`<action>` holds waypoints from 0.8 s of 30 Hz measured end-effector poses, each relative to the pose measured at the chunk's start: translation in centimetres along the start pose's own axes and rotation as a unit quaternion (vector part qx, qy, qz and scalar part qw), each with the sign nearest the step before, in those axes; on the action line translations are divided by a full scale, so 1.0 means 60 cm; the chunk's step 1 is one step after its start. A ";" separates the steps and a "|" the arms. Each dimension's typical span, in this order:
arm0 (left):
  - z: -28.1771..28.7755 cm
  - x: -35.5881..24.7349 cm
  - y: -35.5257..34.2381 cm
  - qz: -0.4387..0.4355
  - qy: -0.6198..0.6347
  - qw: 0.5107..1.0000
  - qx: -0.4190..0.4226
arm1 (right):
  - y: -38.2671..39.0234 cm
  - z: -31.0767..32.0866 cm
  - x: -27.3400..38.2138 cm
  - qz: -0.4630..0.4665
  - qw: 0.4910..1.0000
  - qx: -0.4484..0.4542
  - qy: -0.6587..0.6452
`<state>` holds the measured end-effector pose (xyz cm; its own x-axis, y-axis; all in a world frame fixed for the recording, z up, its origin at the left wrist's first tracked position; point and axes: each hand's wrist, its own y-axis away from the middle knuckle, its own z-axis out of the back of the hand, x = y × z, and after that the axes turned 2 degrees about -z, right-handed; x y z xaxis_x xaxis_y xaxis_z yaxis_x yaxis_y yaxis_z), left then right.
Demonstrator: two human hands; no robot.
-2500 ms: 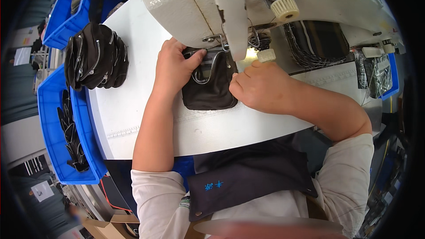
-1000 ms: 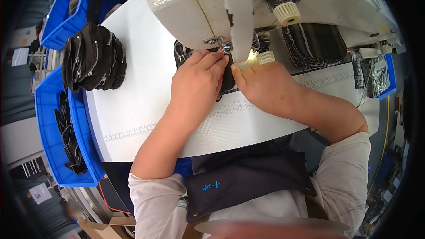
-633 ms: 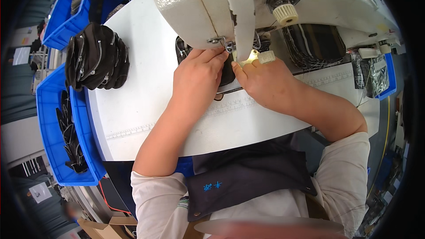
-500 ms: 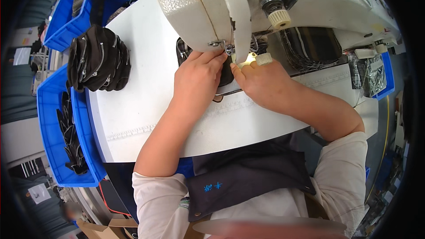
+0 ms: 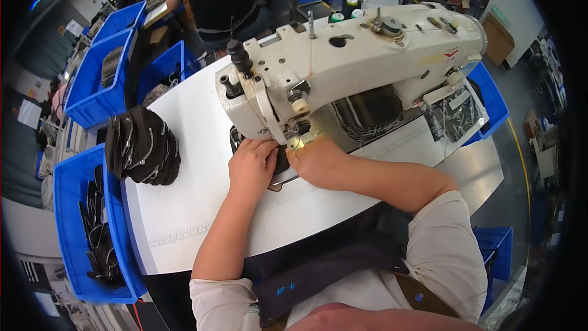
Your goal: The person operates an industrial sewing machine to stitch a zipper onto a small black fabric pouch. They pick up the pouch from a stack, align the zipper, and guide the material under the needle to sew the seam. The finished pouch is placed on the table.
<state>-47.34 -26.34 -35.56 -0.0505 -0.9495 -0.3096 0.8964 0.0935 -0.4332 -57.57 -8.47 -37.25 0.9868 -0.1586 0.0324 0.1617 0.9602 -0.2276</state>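
Note:
A white sewing machine (image 5: 380, 55) stands on the white table, its lamp lighting the needle area. Beneath its head lies a small dark fabric piece (image 5: 282, 162), with a zipper showing at its far left end. My left hand (image 5: 251, 164) presses on the piece from the left, fingers bent and close together. From the right, my right hand (image 5: 318, 162) has its fingers curled in, thumb and fingertips at the piece's edge beside the presser foot. The fingertips of both hands are partly hidden, and so is the needle point.
To the left rises a stack of dark zippered pieces (image 5: 144, 147). Blue bins (image 5: 61, 227) line the left side, one with dark strips. Striped fabric panels (image 5: 369, 113) lie under the machine arm. A plastic-wrapped packet (image 5: 456, 113) is at right. Another person (image 5: 217, 0) works beyond.
The view has tilted up and pulled back, showing the whole machine and a person beyond. Both hands stay at the fabric by the needle; hardly any movement of theirs shows.

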 end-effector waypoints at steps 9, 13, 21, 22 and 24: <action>-0.017 0.044 0.012 0.114 0.024 0.985 -0.126 | -0.013 -0.009 0.003 -0.027 0.999 0.014 -0.041; -0.017 0.086 0.022 0.170 0.008 0.978 -0.117 | -0.006 -0.012 0.001 -0.013 0.999 -0.023 -0.029; 0.021 0.151 0.107 0.262 -0.022 0.961 -0.089 | 0.049 0.004 0.088 -0.054 0.997 -0.017 -0.047; 0.029 0.149 0.117 0.261 -0.021 0.961 -0.084 | 0.064 0.003 0.105 -0.053 0.995 -0.056 -0.057; 0.042 0.139 0.138 0.251 -0.001 0.964 -0.084 | 0.085 0.011 0.133 -0.079 0.989 -0.085 -0.086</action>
<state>-39.25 -34.25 -39.61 0.3728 -0.7726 -0.5139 0.7230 0.5890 -0.3609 -48.87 -4.72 -37.52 0.9376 -0.2485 0.2434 0.3260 0.8718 -0.3656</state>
